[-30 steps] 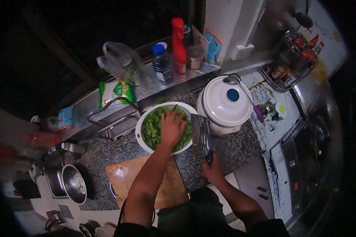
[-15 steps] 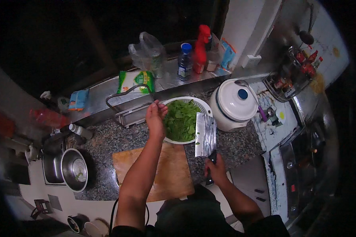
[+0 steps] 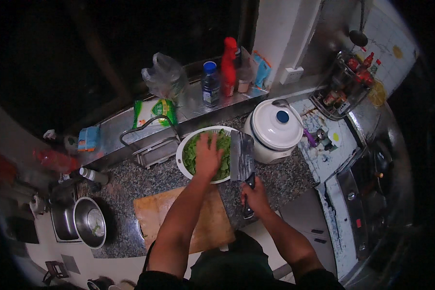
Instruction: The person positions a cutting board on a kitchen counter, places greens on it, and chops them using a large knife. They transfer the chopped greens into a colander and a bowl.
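Note:
My left hand (image 3: 208,157) rests on a heap of chopped leafy greens (image 3: 193,153), its fingers spread. The greens fill an oval white basket (image 3: 180,161) with slotted sides. Closed round its black handle, my right hand (image 3: 256,197) grips a cleaver (image 3: 241,155). The broad blade points away from me and overlaps the basket's right edge. Below my left forearm lies a wooden cutting board (image 3: 212,218), partly hidden by that arm.
A white lidded pot (image 3: 268,126) stands right of the basket. Behind is a metal rack (image 3: 152,150), with a ledge (image 3: 192,112) holding bottles and bags. At left, a steel bowl (image 3: 82,223) sits by the sink (image 3: 62,217). The stove (image 3: 358,208) is at right.
My left hand has come down onto the greens, opening from loosely curled fingers. The cleaver has shifted slightly left and up in my right hand, as the whole view moved a little.

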{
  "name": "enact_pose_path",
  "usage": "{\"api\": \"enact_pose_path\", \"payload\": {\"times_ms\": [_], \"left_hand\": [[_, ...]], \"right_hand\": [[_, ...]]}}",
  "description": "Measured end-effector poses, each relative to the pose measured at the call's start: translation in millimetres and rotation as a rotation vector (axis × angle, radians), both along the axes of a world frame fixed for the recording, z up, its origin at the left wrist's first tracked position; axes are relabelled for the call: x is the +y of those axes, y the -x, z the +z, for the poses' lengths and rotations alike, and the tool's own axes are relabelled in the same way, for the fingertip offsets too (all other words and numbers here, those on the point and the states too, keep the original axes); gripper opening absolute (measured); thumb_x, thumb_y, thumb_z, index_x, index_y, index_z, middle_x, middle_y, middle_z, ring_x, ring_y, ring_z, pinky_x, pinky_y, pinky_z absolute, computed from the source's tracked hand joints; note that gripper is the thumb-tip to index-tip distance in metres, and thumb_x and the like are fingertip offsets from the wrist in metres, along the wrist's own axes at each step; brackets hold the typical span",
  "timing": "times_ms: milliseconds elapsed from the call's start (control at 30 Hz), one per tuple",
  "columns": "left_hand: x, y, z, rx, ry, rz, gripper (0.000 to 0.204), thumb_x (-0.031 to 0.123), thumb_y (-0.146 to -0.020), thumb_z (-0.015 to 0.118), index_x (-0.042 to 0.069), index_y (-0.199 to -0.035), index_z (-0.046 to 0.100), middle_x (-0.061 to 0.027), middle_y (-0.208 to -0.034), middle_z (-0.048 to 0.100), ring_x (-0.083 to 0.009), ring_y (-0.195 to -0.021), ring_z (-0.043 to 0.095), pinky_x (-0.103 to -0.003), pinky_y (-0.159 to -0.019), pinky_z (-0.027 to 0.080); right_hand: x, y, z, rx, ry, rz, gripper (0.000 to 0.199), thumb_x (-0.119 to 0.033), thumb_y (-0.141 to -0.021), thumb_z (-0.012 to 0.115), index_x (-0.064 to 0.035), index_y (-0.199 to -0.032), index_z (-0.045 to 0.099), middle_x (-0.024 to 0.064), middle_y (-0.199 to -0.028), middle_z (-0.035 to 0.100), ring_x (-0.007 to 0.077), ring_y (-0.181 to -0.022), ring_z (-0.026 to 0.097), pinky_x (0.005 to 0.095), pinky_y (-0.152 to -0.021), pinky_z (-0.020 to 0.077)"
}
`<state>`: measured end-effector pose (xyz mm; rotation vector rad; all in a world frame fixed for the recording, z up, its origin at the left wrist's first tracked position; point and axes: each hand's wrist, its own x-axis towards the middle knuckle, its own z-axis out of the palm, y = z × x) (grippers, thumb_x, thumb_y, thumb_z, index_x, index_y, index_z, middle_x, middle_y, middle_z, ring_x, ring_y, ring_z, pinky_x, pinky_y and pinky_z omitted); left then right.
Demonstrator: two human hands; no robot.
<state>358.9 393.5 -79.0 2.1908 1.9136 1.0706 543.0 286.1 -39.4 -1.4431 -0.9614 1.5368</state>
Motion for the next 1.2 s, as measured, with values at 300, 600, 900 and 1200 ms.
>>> {"api": "enact_pose_path", "payload": {"times_ms": [300, 600, 900, 1200], "left_hand": [[20, 58, 55, -0.700, 0.018, -0.122, 0.044, 0.012, -0.091, 0.053, 0.002, -0.132, 0.040, -0.0173, -0.124, 0.053, -0.0294, -0.117, 0.050, -0.036, -0.100, 0.038], [-50, 143, 126, -1.966, 0.037, -0.195, 0.036, 0.018, -0.094, 0.050, 0.002, -0.126, 0.042, -0.0143, -0.113, 0.055, -0.0305, -0.113, 0.053, -0.042, -0.100, 0.041], [-93, 150, 101, -2.446, -0.184, -0.296, 0.026, 0.019, -0.095, 0.050, 0.005, -0.116, 0.050, -0.0150, -0.115, 0.055, -0.0316, -0.119, 0.049, -0.045, -0.106, 0.036], [-64, 74, 85, -2.067, -0.096, -0.229, 0.036, 0.025, -0.095, 0.049, 0.006, -0.125, 0.047, -0.0130, -0.113, 0.057, -0.0280, -0.118, 0.050, -0.040, -0.102, 0.038]], "right_hand": [[-36, -31, -8, -0.473, -0.163, 0.288, 0.025, -0.020, -0.088, 0.058, -0.0030, -0.103, 0.049, 0.0114, -0.077, 0.056, 0.0259, -0.069, 0.059, 0.0387, -0.062, 0.0476], [-104, 25, -68, -1.113, -0.929, 0.915, 0.042, -0.032, -0.078, 0.066, -0.0146, -0.116, 0.059, 0.0099, -0.095, 0.057, 0.0261, -0.085, 0.057, 0.0406, -0.073, 0.0457], [-106, 66, -78, -0.980, -0.863, 0.780, 0.037, -0.026, -0.080, 0.067, -0.0093, -0.113, 0.060, 0.0130, -0.095, 0.056, 0.0301, -0.092, 0.056, 0.0429, -0.078, 0.0458], [19, 158, 40, -0.034, -0.339, 0.241, 0.022, -0.020, -0.090, 0.061, -0.0050, -0.105, 0.057, 0.0081, -0.089, 0.061, 0.0095, -0.076, 0.057, 0.0247, -0.066, 0.0488]]}}
